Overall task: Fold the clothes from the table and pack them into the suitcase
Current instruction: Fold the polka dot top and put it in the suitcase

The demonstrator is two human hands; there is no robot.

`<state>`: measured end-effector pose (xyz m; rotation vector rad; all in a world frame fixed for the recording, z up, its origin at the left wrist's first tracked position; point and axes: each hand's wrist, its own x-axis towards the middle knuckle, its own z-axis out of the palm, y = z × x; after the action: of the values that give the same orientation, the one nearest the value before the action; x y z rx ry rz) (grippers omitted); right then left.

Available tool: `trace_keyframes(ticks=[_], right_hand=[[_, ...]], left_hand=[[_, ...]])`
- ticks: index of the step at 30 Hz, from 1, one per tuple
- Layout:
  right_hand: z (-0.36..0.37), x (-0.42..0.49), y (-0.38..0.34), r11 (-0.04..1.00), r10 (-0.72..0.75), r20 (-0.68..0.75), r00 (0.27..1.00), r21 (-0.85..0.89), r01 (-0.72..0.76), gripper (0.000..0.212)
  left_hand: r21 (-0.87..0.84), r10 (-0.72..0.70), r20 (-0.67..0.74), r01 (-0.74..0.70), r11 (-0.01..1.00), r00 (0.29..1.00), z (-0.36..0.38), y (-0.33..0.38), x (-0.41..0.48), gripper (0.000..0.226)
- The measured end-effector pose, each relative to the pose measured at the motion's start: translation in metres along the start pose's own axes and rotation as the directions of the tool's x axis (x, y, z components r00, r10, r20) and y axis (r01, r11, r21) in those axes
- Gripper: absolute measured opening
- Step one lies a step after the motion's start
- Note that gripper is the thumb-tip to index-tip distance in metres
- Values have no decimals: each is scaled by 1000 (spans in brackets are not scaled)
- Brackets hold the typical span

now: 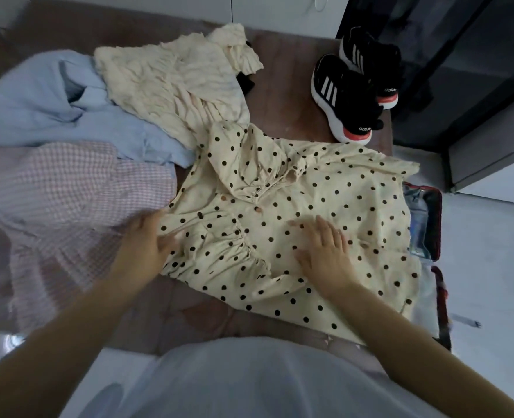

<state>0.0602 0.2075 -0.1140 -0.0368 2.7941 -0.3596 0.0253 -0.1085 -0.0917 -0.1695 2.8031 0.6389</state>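
Hand (325,251) flat on dotted (crumpled) dress (325,188)

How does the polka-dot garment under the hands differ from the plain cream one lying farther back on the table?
The polka-dot garment has black dots; the plain cream garment has none, only crinkled texture. The dotted one lies spread nearest the person, with the right hand flat on it and the left hand at its edge; the cream one lies untouched and bunched. Both are pale cream and not yet folded.

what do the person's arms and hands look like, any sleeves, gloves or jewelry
Both forearms are bare to the bottom of the picture, with no sleeve in sight. The left hand and the right hand wear no gloves. No ring, watch or bracelet shows, though the picture is slightly blurred. A pale garment covers the torso.
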Motion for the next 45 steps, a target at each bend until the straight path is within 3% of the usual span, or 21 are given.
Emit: trace_keyframes(ticks=[1,4,7,10,15,18,20,24,26,29,31,34,36,38,42,45], right_hand=[[0,-5,-7,999,-15,-71,997,46,18,67],[7,-22,-38,950,-263,-188,946,119,287,44],[20,-33,-62,905,-408,-57,911,104,412,44],[25,-33,-72,934,-343,91,935,137,329,52],[23,-32,-86,933,-334,120,935,181,310,42],[18,-33,-96,929,-319,-31,947,187,319,42],[-1,-35,-111,898,-262,-133,956,329,292,57],[-28,-42,-149,790,-316,-80,945,530,309,93],[-28,-40,-156,750,-204,-101,974,623,222,83],[-34,-37,-145,675,-4,-147,989,729,111,48],[-38,-38,-131,627,52,-130,990,776,69,44],[-41,-46,-115,518,84,-68,994,856,15,40],[-41,-54,-107,425,102,-23,995,905,-23,38],[-40,-60,-99,328,130,24,991,943,-66,39],[-36,-71,-86,213,208,91,974,968,-135,42],[-34,-80,-75,176,243,111,964,972,-156,40]], left_hand=[[-24,-44,-5,44,999,999,2,-5,-8,63],[-104,-116,-64,109,989,991,6,-11,-22,56],[-262,-177,-72,153,953,982,4,-6,-24,40],[-357,-215,-40,187,915,976,-8,-4,-23,27],[-402,-189,-65,147,904,980,-38,-6,-24,23],[-469,-69,0,61,881,998,-53,4,-30,25],[-513,49,59,-12,858,997,-59,25,-37,31],[-608,197,233,-15,793,952,-52,73,-47,41],[-604,240,313,-3,797,919,-52,85,-43,40],[-547,324,404,-57,835,855,-58,88,-21,34],[-401,343,304,-207,892,889,-57,84,6,34],[-46,362,81,-359,932,929,-47,77,55,67],[161,376,95,-387,908,922,-38,80,82,87],[252,390,139,-414,875,910,-30,85,106,90],[219,472,144,-493,842,870,-23,106,144,62],[231,586,167,-609,759,793,-27,134,159,34]])
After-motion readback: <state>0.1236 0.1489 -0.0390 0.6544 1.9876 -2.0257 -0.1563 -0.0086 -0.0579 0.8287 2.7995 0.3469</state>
